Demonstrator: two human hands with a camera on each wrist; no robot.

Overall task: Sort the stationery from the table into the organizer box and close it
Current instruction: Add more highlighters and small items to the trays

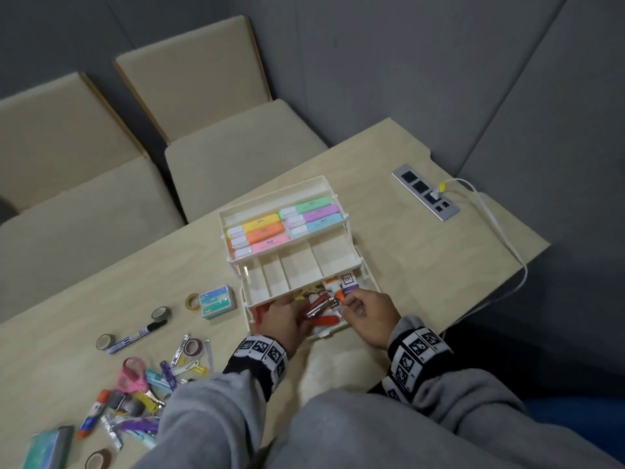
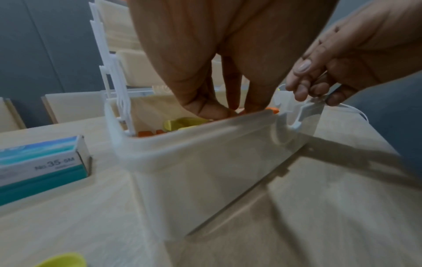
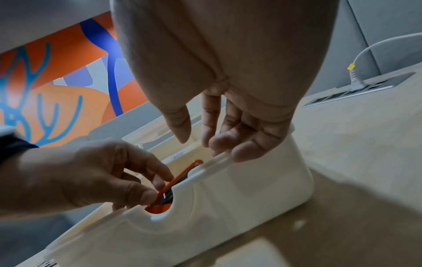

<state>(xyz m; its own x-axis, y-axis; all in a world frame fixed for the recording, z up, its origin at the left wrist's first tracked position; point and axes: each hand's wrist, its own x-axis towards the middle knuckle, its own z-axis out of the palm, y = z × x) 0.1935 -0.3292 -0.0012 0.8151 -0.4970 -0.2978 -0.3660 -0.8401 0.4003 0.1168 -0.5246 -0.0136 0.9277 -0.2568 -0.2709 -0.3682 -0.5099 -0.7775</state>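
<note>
- Here I see the organizer box point(image 1: 338, 211) open, its 2 upper trays stepped back — 6 highlighters point(image 1: 284, 221) fill the rear one.
- My left hand point(image 1: 284, 319) reaches into the box's bottom compartment, fingertips pinching an orange-handled item point(image 3: 175, 182).
- My right hand point(image 1: 368, 316) hovers over the box's front rim, fingers loosely curled, holding nothing.
- Left of the box — staple box point(image 1: 216, 301), tape rolls point(image 1: 160, 314), scissors point(image 1: 133, 374).

Both arms wear loose grey sleeves point(image 1: 209, 411) of soft sweatshirt cloth. Around each wrist sits a black band point(image 1: 262, 355) set with white squares printed with black block patterns; the other band point(image 1: 414, 355) is on the right wrist. The hands are bare.
</note>
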